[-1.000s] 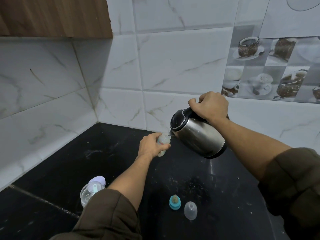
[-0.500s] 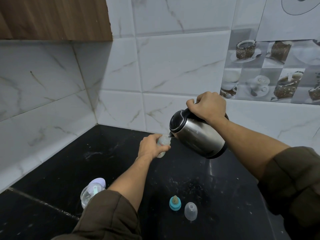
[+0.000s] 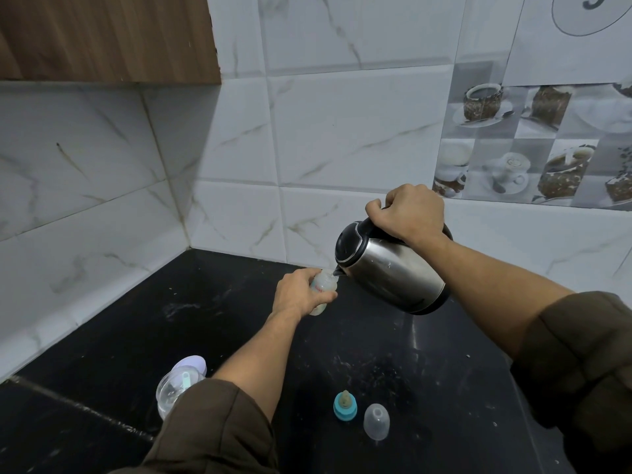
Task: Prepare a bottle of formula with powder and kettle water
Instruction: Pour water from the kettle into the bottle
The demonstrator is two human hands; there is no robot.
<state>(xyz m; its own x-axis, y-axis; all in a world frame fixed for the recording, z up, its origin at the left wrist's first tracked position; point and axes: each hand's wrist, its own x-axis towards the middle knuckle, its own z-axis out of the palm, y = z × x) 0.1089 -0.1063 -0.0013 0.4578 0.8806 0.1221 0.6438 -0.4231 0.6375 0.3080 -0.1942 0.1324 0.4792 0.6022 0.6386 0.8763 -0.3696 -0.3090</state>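
Note:
My left hand grips a small clear baby bottle standing on the black counter, its open mouth facing up. My right hand holds the black handle of a steel kettle, which is tilted left with its spout right over the bottle's mouth. Nearer me on the counter lie the teal ring with the teat and the clear bottle cap. At the lower left a clear powder container with a scoop inside stands beside its pale lid, partly hidden by my left sleeve.
White marble-look tiled walls meet in a corner behind the counter. A wooden cabinet hangs at the upper left. Tiles with cup pictures are on the right wall. White specks are scattered on the counter near the teat.
Both hands hold the same grip. The kettle stays tilted over the bottle, shifted only slightly; my view has tipped down a little.

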